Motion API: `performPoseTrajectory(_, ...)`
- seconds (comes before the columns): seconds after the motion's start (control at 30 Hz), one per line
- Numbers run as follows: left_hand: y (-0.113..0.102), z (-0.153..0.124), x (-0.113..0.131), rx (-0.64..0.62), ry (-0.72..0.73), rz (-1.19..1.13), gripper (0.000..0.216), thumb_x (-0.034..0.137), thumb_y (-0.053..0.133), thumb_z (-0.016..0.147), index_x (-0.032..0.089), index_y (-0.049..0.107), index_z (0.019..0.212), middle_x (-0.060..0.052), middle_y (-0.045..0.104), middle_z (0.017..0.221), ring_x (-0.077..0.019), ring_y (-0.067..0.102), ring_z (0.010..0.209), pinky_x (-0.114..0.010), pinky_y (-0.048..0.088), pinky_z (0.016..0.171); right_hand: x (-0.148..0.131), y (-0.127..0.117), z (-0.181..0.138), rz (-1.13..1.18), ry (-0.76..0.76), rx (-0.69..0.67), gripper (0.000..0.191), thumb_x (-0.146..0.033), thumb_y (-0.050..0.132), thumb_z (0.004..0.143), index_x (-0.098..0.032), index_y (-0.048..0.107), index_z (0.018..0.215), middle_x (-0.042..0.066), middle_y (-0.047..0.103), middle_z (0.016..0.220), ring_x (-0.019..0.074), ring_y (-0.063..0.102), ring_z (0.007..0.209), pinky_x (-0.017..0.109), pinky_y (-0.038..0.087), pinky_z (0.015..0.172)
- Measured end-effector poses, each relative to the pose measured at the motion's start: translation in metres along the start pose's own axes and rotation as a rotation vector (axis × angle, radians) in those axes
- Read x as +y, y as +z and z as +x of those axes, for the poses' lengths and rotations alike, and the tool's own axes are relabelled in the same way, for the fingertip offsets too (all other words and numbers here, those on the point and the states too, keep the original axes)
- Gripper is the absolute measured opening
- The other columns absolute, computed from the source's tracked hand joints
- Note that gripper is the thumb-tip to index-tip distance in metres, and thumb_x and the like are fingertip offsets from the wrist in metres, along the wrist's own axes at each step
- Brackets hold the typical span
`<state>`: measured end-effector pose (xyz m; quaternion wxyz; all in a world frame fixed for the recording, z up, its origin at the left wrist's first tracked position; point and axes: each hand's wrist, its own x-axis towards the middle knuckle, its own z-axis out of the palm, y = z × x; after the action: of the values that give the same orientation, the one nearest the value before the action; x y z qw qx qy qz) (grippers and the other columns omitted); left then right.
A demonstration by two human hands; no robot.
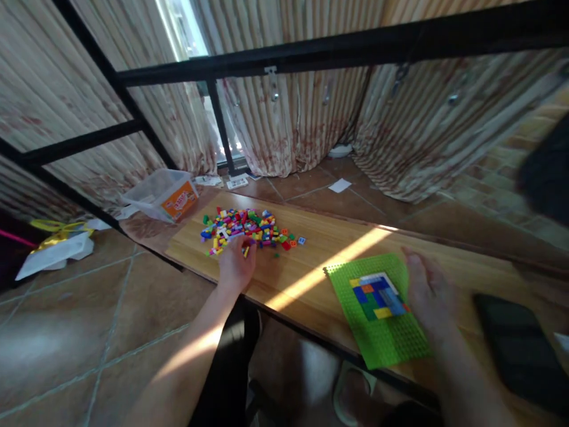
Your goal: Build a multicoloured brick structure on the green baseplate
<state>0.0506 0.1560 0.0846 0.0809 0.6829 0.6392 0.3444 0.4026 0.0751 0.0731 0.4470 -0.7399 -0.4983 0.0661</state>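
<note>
A pile of small coloured bricks (249, 228) lies on the wooden table (338, 243). My left hand (237, 264) reaches into the near edge of the pile, fingers curled over a few bricks; what it grips is hidden. A green baseplate (386, 338) lies at the table's near edge, with blue, orange, yellow and white bricks (377, 295) pressed onto it. My right hand (427, 290) rests flat on the baseplate's right side, fingers stretched out.
A clear plastic tub with an orange label (162, 196) sits at the table's far left end. A dark flat object (520, 350) lies right of my right hand. Black metal bars (311, 56) cross overhead. Curtains hang behind, tiled floor left.
</note>
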Motion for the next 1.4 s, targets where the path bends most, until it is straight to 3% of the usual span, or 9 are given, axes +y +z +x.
performPoseTrajectory(0.1, 0.013, -0.034, 0.047, -0.201, 0.057, -0.247, 0.011, 0.026, 0.055, 0.087, 0.021, 0.063, 0.093, -0.002, 0.071, 0.09, -0.0168, 0.066, 0.086, -0.028, 0.051, 0.082, 0.006, -0.009, 0.003, 0.17, 0.207, 0.169, 0.045, -0.049, 0.042, 0.092, -0.017, 0.07, 0.104, 0.01, 0.072, 0.105, 0.0257, 0.066, 0.101, 0.043, 0.049, 0.092)
performPoseTrajectory(0.2, 0.039, -0.07, 0.094, -0.369, 0.074, -0.405, 0.011, 0.024, 0.054, 0.089, 0.021, 0.065, 0.092, -0.002, 0.071, 0.094, -0.0165, 0.066, 0.09, -0.029, 0.051, 0.087, 0.016, -0.012, 0.006, 0.278, 0.249, 0.25, 0.04, -0.045, 0.046, 0.09, -0.015, 0.072, 0.094, 0.01, 0.073, 0.095, 0.0233, 0.068, 0.091, 0.041, 0.05, 0.087)
performPoseTrajectory(0.3, 0.065, -0.092, 0.128, -0.515, 0.008, -0.714, 0.018, 0.025, 0.057, 0.088, 0.02, 0.065, 0.103, -0.005, 0.071, 0.098, -0.0169, 0.067, 0.092, -0.03, 0.053, 0.086, 0.015, -0.014, 0.005, 0.268, 0.221, 0.211, 0.035, -0.046, 0.053, 0.086, -0.017, 0.073, 0.085, 0.007, 0.073, 0.084, 0.0219, 0.067, 0.082, 0.037, 0.051, 0.078)
performPoseTrajectory(0.4, 0.079, -0.096, 0.146, -0.539, -0.191, -1.017, 0.023, 0.026, 0.061, 0.085, 0.016, 0.066, 0.105, -0.006, 0.071, 0.095, -0.0166, 0.066, 0.086, -0.03, 0.054, 0.081, 0.002, -0.017, -0.002, 0.386, 0.175, 0.07, 0.03, -0.047, 0.062, 0.082, -0.019, 0.073, 0.083, 0.005, 0.072, 0.077, 0.0201, 0.066, 0.074, 0.033, 0.052, 0.067)
performPoseTrajectory(0.53, 0.076, -0.091, 0.156, -0.54, -0.368, -1.243, 0.022, 0.027, 0.069, 0.078, 0.015, 0.069, 0.097, -0.005, 0.071, 0.092, -0.0157, 0.065, 0.085, -0.03, 0.051, 0.083, -0.02, -0.018, -0.018, 0.654, 0.108, -0.345, 0.029, -0.046, 0.071, 0.077, -0.023, 0.073, 0.094, 0.003, 0.073, 0.083, 0.0174, 0.066, 0.072, 0.031, 0.053, 0.065)
performPoseTrajectory(0.63, 0.069, -0.089, 0.158, -0.513, -0.37, -1.29, 0.022, 0.026, 0.071, 0.077, 0.015, 0.069, 0.096, -0.005, 0.072, 0.094, -0.0165, 0.065, 0.089, -0.03, 0.05, 0.086, -0.029, -0.016, -0.028, 0.648, 0.029, -0.523, 0.031, -0.042, 0.075, 0.075, -0.024, 0.072, 0.1, 0.003, 0.073, 0.087, 0.017, 0.066, 0.076, 0.031, 0.054, 0.07)
performPoseTrajectory(0.73, 0.066, -0.09, 0.158, -0.471, -0.322, -1.247, 0.022, 0.025, 0.071, 0.077, 0.015, 0.07, 0.097, -0.006, 0.072, 0.094, -0.017, 0.065, 0.091, -0.031, 0.049, 0.087, -0.031, -0.014, -0.033, 0.604, -0.032, -0.556, 0.03, -0.04, 0.075, 0.077, -0.025, 0.071, 0.103, 0.003, 0.073, 0.092, 0.0167, 0.066, 0.08, 0.032, 0.053, 0.075)
performPoseTrajectory(0.9, 0.065, -0.09, 0.157, -0.483, -0.257, -1.193, 0.021, 0.025, 0.072, 0.077, 0.015, 0.071, 0.095, -0.006, 0.072, 0.093, -0.0171, 0.065, 0.088, -0.032, 0.05, 0.087, -0.03, -0.01, -0.034, 0.716, -0.024, -0.521, 0.022, -0.034, 0.071, 0.08, -0.024, 0.072, 0.098, 0.003, 0.073, 0.091, 0.0166, 0.067, 0.082, 0.033, 0.054, 0.077)
performPoseTrajectory(1.4, 0.059, -0.088, 0.15, -0.584, -0.306, -1.259, 0.018, 0.025, 0.074, 0.075, 0.013, 0.073, 0.088, -0.004, 0.072, 0.081, -0.0145, 0.064, 0.077, -0.028, 0.05, 0.076, -0.037, -0.012, -0.034, 0.795, -0.031, -0.59, 0.014, -0.032, 0.071, 0.08, -0.023, 0.075, 0.09, 0.002, 0.073, 0.076, 0.0131, 0.065, 0.065, 0.026, 0.054, 0.059)
